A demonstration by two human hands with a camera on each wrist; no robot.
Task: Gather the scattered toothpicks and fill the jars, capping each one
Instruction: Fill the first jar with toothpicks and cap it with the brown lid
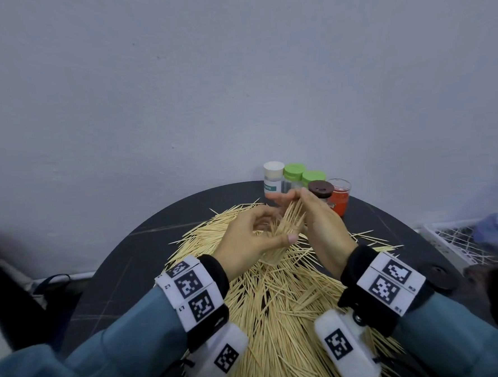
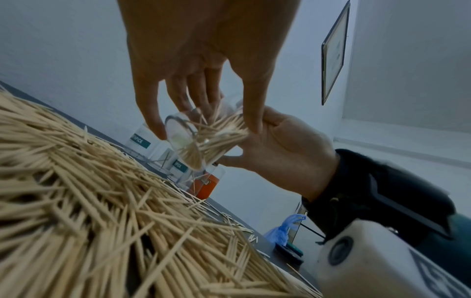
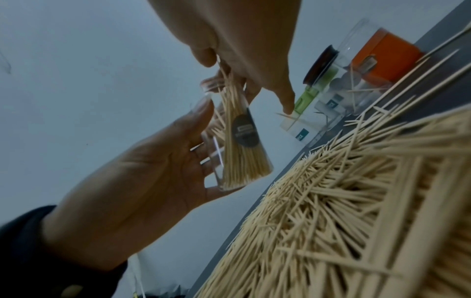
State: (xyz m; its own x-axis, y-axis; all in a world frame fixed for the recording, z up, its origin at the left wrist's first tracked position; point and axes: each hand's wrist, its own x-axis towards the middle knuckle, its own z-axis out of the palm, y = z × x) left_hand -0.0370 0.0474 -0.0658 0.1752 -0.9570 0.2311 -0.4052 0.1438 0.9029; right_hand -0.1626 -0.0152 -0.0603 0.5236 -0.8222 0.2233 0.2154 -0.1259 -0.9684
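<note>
Fingers [image 3: 193, 121] of your left hand [image 1: 245, 238] are wrapping round the small clear glass jar [image 3: 229, 145], holding it tilted above the heap, while your right hand [image 1: 320, 227] is pinching a bundle of pale wooden toothpicks [image 3: 229, 90] and feeding it into the jar's mouth. You are filling, as I judge it; the bundle is sitting partly in, its tips fanning out past the rim. Next you are needing to square those splayed ends and ease them down, then find the cap for this jar.

Under your hands, the big heap of loose toothpicks [image 1: 281, 300] is covering most of the round dark table [image 1: 146, 244]. Along the far edge, against the pale wall, the white-lidded jar [image 1: 274, 176], two green-lidded jars [image 1: 294, 174], a brown-lidded jar [image 1: 320, 189] and a clear jar with a red label [image 1: 340, 196] are standing close together, just beyond your fingertips. Bare tabletop is showing to the left and right of the heap.
</note>
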